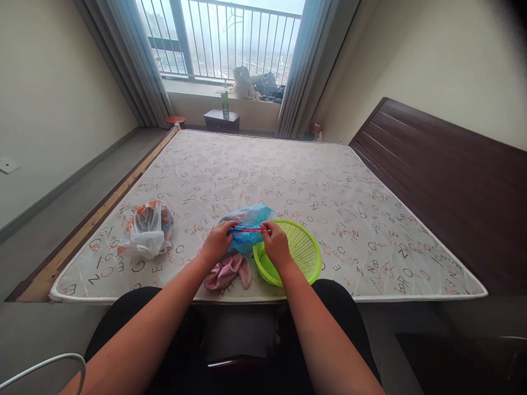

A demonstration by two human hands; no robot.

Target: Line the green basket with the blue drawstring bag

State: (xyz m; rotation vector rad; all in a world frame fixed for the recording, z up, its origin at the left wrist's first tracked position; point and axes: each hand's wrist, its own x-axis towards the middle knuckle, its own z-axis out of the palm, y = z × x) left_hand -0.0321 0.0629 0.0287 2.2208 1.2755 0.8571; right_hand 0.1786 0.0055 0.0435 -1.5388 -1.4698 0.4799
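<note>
Between my two hands a thin pink-red strip point(247, 230) is stretched level over a blue plastic bag point(249, 214). My left hand point(219, 240) pinches its left end, and my right hand point(275, 240) pinches the right end. The blue bag lies crumpled on the mattress point(255, 164), just behind and under the strip. Right beside my right hand is a lime-green mesh basket point(307, 249), its left part partly covered by that hand and forearm. A pink cloth point(224, 271) lies bunched near the mattress's front edge, below my left hand.
A white and orange plastic bag point(150, 230) sits on the mattress at the left. A dark headboard point(444, 181) stands at the right, and a wooden bed rail point(135, 175) runs along the left. Beyond the bed, a green bottle point(225, 103) stands on a nightstand point(214, 119).
</note>
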